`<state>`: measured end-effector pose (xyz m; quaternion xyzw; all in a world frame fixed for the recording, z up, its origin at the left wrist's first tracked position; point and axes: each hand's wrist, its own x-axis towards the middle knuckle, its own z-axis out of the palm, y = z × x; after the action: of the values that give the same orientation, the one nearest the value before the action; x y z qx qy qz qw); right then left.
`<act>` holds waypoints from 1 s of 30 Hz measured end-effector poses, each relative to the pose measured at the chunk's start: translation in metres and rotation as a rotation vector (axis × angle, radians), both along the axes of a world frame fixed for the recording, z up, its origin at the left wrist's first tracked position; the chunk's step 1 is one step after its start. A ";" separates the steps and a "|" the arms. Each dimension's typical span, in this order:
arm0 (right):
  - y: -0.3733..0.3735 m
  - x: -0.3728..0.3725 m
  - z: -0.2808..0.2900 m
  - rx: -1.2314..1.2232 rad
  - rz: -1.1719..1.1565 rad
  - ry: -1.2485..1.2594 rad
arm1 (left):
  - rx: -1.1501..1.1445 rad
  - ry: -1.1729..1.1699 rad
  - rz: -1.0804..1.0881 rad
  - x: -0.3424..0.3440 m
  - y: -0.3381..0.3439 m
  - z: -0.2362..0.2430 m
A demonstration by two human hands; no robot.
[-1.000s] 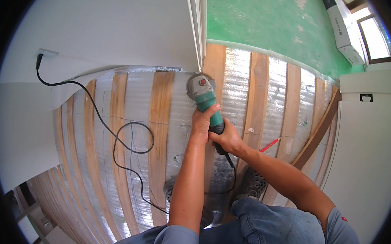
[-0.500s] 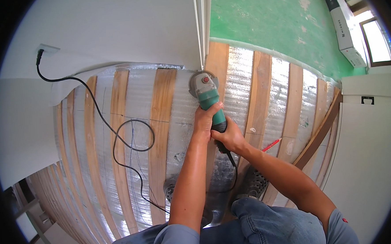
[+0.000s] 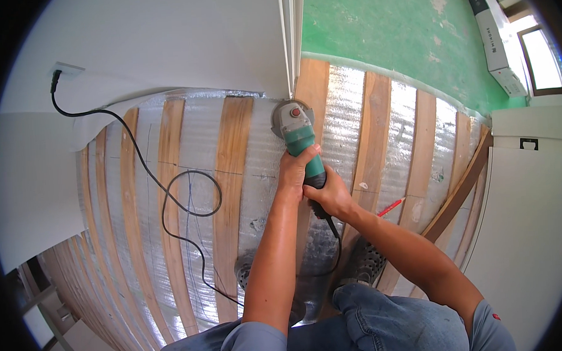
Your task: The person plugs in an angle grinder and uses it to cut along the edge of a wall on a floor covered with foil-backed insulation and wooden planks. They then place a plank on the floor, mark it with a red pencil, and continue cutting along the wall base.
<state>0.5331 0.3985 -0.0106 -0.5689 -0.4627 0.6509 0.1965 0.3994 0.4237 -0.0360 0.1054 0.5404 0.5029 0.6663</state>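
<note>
A teal and grey angle grinder point(image 3: 300, 136) is held in both hands, its head pointing away from me. The round disc and guard point(image 3: 275, 120) sit at the foot of the white door frame point(image 3: 290, 35), close to the end of a wooden batten point(image 3: 313, 81). My left hand point(image 3: 298, 171) wraps round the teal body. Lower down, my right hand point(image 3: 331, 195) grips the dark rear handle, where the cord leaves the tool. Whether the disc touches the frame is hard to make out.
A black power cord point(image 3: 141, 151) loops over silver foil sheeting point(image 3: 264, 157) from a wall socket point(image 3: 69, 70). Wooden battens point(image 3: 232, 146) cross the floor. A red pencil point(image 3: 392, 207) lies right of my hands, near a brown board point(image 3: 456, 192). Beyond is green floor point(image 3: 381, 24) with a long box point(image 3: 493, 40).
The grinder's head has shifted very slightly away from me and to the left. Both hands keep the same grip.
</note>
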 end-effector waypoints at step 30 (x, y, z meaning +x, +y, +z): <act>0.003 0.001 0.005 -0.094 0.039 -0.066 | -0.004 0.008 0.006 -0.001 0.000 -0.002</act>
<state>0.5345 0.4019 -0.0053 -0.5894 -0.4491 0.6564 0.1415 0.3984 0.4240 -0.0377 0.1043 0.5441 0.5037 0.6628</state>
